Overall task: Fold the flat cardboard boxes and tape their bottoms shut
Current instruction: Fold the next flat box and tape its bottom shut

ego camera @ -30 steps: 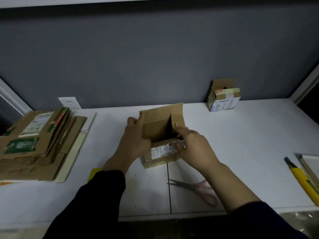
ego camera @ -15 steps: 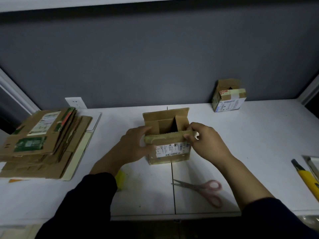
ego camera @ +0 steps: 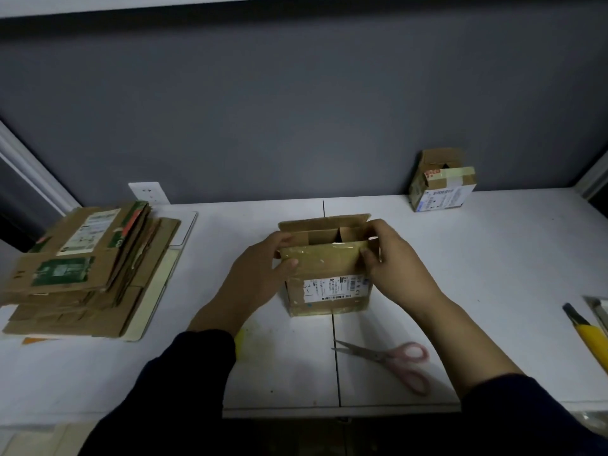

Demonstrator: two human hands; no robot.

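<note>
A small brown cardboard box [ego camera: 327,284] with a white shipping label stands in the middle of the white table [ego camera: 493,258]. Its near top flap, covered in old tape, leans inward; the far flap stands up and the inside is partly visible. My left hand [ego camera: 260,274] grips the box's left side, thumb on the near flap. My right hand [ego camera: 391,261] holds the right side, fingers pinching the right flap. A stack of flat cardboard boxes [ego camera: 82,268] lies at the left.
Pink-handled scissors [ego camera: 391,357] lie near the front edge, right of centre. A yellow utility knife [ego camera: 589,337] and a tray corner [ego camera: 598,311] sit at the far right. A folded small box [ego camera: 441,182] stands at the back right against the grey wall.
The box has been turned square to me and its near flap pushed inward. Both hands shifted from inside the opening to the box's sides.
</note>
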